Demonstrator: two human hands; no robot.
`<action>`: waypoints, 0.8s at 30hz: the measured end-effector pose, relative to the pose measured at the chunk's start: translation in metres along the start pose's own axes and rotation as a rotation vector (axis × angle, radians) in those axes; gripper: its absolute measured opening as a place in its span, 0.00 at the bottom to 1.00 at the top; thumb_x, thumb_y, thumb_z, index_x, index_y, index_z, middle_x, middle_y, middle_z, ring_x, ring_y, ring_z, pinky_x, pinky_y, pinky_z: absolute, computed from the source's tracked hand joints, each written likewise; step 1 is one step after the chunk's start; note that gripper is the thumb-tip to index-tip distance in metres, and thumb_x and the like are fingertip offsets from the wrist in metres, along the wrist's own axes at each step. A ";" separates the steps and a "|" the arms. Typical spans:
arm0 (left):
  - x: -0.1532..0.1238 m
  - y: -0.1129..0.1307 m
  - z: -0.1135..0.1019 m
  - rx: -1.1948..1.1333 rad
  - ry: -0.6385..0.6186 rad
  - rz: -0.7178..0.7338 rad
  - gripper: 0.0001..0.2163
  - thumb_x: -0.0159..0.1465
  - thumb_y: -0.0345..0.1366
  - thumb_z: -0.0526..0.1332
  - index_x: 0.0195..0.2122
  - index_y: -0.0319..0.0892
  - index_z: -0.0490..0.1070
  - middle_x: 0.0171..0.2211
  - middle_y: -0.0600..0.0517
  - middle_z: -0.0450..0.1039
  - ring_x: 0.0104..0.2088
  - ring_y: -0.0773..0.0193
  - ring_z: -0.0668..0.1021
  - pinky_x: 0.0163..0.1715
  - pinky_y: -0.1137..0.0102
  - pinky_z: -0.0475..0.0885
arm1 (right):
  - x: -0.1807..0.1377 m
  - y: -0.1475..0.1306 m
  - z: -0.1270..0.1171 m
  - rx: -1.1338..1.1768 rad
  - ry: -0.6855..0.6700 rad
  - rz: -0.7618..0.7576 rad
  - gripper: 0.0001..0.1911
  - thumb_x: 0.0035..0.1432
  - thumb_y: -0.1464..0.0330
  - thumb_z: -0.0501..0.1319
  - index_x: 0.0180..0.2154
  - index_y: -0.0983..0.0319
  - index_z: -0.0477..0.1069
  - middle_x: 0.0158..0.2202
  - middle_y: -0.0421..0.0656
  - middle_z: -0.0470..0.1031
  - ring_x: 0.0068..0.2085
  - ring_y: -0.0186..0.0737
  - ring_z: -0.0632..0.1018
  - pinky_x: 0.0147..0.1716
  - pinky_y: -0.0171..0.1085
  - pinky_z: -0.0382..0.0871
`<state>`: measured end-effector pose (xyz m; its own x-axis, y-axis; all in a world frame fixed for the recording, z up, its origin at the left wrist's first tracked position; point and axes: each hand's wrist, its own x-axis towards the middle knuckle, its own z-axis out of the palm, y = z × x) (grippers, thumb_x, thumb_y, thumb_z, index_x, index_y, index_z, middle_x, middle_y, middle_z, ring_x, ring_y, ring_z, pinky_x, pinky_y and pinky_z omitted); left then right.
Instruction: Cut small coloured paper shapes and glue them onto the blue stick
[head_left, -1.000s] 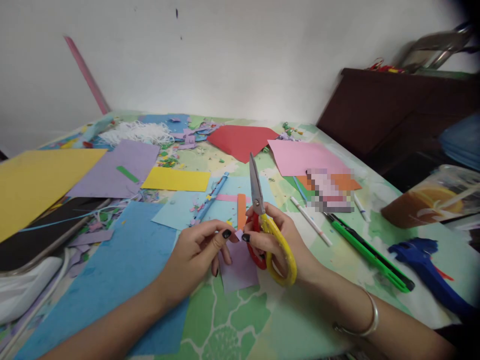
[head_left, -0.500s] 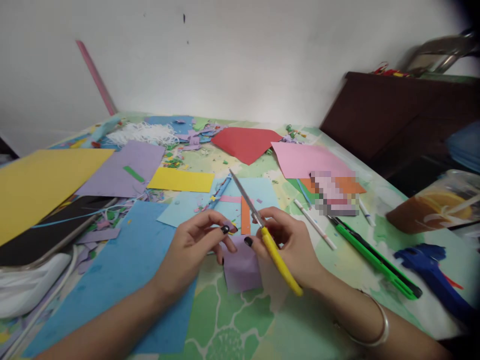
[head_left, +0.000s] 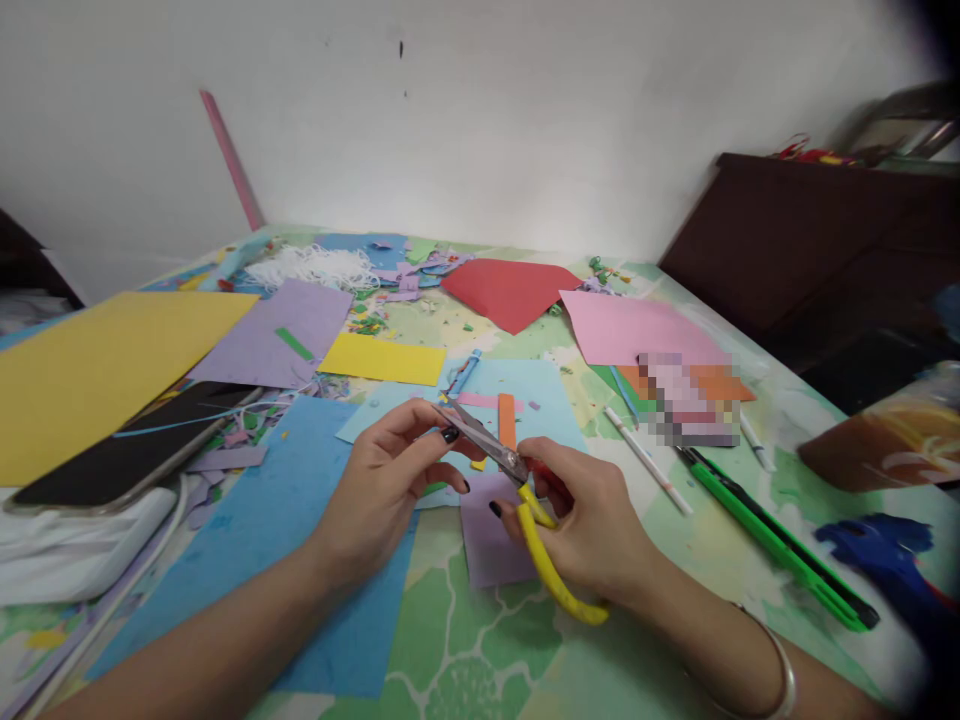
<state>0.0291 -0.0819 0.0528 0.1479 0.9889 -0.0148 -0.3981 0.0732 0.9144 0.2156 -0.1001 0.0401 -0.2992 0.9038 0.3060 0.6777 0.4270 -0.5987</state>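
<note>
Scissors point(head_left: 514, 465) swung leftward over tablecloth point(head_left: 480, 640) by wall point(head_left: 525, 140); right fingers point(head_left: 553, 455) clasp them, left fingers point(head_left: 394, 424) curl, hold unclear.

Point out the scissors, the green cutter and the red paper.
Scissors point(head_left: 514, 463): head view, on the metal pivot.
Green cutter point(head_left: 777, 547): head view, middle of its body.
Red paper point(head_left: 511, 290): head view, middle of the sheet.

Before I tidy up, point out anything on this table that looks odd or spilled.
Loose purple scraps lie strewn beside the dark phone, and a thin blue strip crosses it. White shreds sit heaped at the back. All look scattered rather than laid out.
</note>
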 end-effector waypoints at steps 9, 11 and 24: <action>0.001 0.000 0.001 0.001 -0.015 0.002 0.03 0.58 0.29 0.62 0.27 0.41 0.71 0.30 0.55 0.72 0.30 0.68 0.76 0.24 0.77 0.72 | -0.002 0.003 0.002 -0.052 0.027 -0.010 0.14 0.49 0.62 0.63 0.38 0.61 0.69 0.27 0.40 0.69 0.25 0.34 0.67 0.23 0.31 0.56; 0.001 0.000 0.000 0.001 -0.029 0.002 0.03 0.58 0.29 0.62 0.27 0.41 0.71 0.30 0.54 0.72 0.31 0.68 0.76 0.24 0.77 0.72 | -0.001 0.003 0.002 -0.060 0.024 -0.010 0.14 0.49 0.63 0.63 0.38 0.61 0.69 0.27 0.40 0.69 0.24 0.34 0.67 0.23 0.32 0.56; 0.002 -0.002 -0.002 0.011 -0.024 0.017 0.03 0.57 0.28 0.62 0.26 0.41 0.72 0.29 0.54 0.72 0.30 0.68 0.75 0.24 0.76 0.73 | -0.002 0.003 0.002 -0.060 0.063 -0.033 0.12 0.48 0.63 0.65 0.36 0.61 0.70 0.26 0.39 0.68 0.22 0.31 0.63 0.22 0.31 0.54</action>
<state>0.0280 -0.0801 0.0501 0.1626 0.9866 0.0104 -0.3905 0.0547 0.9190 0.2169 -0.1005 0.0367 -0.2809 0.8848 0.3718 0.7078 0.4526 -0.5423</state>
